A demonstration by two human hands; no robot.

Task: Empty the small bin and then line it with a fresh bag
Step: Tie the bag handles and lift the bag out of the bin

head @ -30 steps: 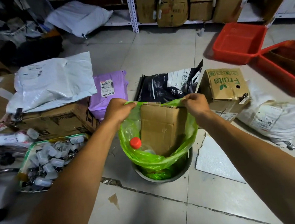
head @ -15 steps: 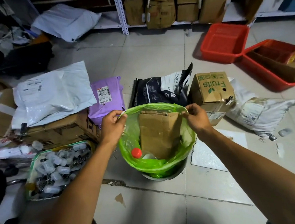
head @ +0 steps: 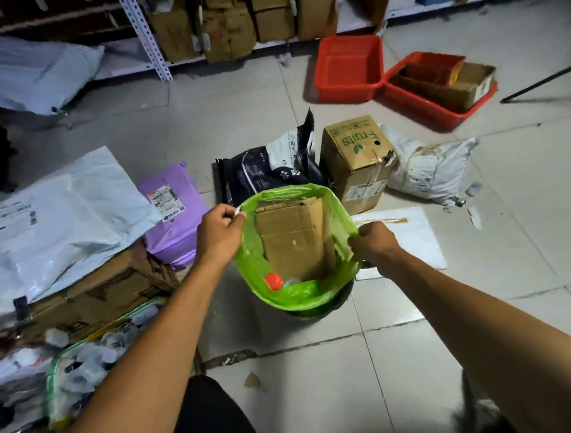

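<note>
A translucent green bag (head: 254, 266) stands raised out of a small dark bin (head: 322, 310) on the tiled floor; only the bin's near rim shows below it. Inside the bag are a folded piece of brown cardboard (head: 294, 239) and a bottle with an orange-red cap (head: 273, 281). My left hand (head: 219, 233) pinches the bag's left rim. My right hand (head: 373, 243) grips the right rim. The bag's mouth is held wide between them.
Behind the bin lie a dark printed pouch (head: 270, 169), a "Fruits" carton (head: 358, 159) and a purple parcel (head: 174, 211). White mailers sit on cartons at left (head: 55, 220). Two red crates (head: 347, 68) stand far right. A sack of small bottles (head: 93, 358) is near left.
My hands have spread apart, opening the bag's mouth wider. My right hand has dropped lower along the right rim. The view has pulled back and turned a little.
</note>
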